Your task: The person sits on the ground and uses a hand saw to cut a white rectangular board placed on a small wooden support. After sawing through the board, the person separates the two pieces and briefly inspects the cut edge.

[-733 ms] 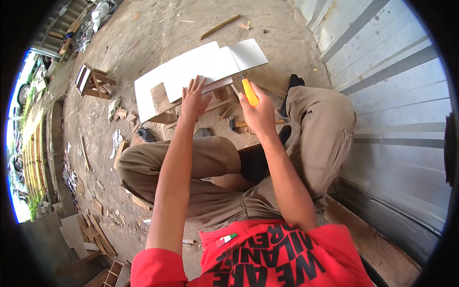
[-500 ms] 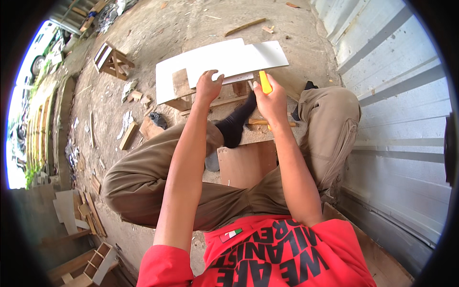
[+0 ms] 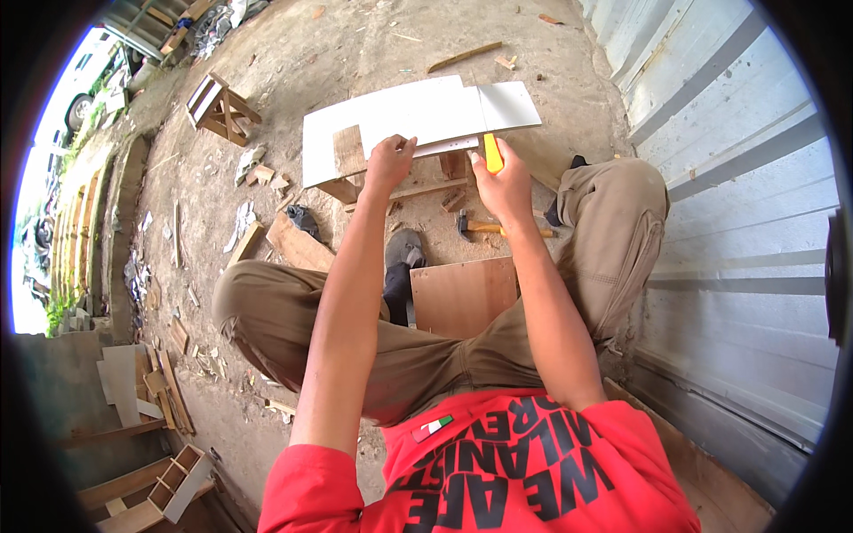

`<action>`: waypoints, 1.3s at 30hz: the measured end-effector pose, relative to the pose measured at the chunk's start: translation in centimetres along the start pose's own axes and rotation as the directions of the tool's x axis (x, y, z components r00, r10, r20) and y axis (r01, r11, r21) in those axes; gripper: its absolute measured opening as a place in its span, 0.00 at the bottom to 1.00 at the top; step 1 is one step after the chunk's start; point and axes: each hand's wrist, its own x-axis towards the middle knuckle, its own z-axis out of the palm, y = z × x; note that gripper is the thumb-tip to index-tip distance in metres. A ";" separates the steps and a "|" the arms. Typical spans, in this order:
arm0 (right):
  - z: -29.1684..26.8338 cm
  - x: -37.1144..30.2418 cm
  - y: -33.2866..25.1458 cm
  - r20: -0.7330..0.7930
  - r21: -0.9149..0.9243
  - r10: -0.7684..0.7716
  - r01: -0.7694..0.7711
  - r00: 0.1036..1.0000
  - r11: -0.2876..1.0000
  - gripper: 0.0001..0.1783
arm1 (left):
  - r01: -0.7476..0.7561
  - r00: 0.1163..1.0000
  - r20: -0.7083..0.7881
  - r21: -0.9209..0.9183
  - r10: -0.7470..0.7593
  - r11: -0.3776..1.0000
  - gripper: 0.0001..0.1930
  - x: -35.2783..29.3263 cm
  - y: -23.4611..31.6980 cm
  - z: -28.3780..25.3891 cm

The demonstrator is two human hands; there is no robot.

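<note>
A thin line point(image 3: 482, 108) is crossing the white board point(image 3: 435, 112) on the low stand point(image 3: 340, 189), its right end seemingly not yet separating, while the right hand point(image 3: 505, 178) is clasping a yellow-handled tool point(image 3: 493, 155) and the left hand point(image 3: 388, 163) is curling at the edge, its hold unclear.

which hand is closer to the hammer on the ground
Right. In the picture, the right hand is just above the hammer; the left hand is farther off, to its upper left.

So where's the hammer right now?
In the head view, the hammer lies just right of centre, between the white board and the brown panel, partly behind the right forearm.
</note>
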 end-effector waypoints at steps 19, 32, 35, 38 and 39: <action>-2.0 -1.0 4.7 -0.116 0.259 -0.004 0.034 0.993 0.965 0.23 | -0.130 0.959 0.254 0.016 0.121 0.991 0.15 -2.3 0.9 7.5; -3.4 -1.4 5.8 -0.131 0.217 -0.058 0.085 0.990 0.972 0.22 | -0.093 0.985 -0.158 -0.170 0.066 0.981 0.17 0.3 1.6 8.2; -4.5 -1.5 3.7 -0.065 0.368 0.038 -0.012 0.997 0.930 0.20 | -0.104 0.975 -0.211 -0.170 0.066 0.980 0.12 0.2 0.8 8.8; -5.8 -0.7 4.9 -0.168 0.387 0.006 0.060 0.986 0.920 0.19 | -0.060 0.994 -0.103 -0.193 0.040 0.979 0.11 -0.9 2.0 9.8; -6.2 -0.8 5.4 -0.228 0.387 0.020 0.072 0.973 0.919 0.19 | -0.072 0.995 0.053 -0.201 0.084 0.977 0.11 -1.1 1.7 10.5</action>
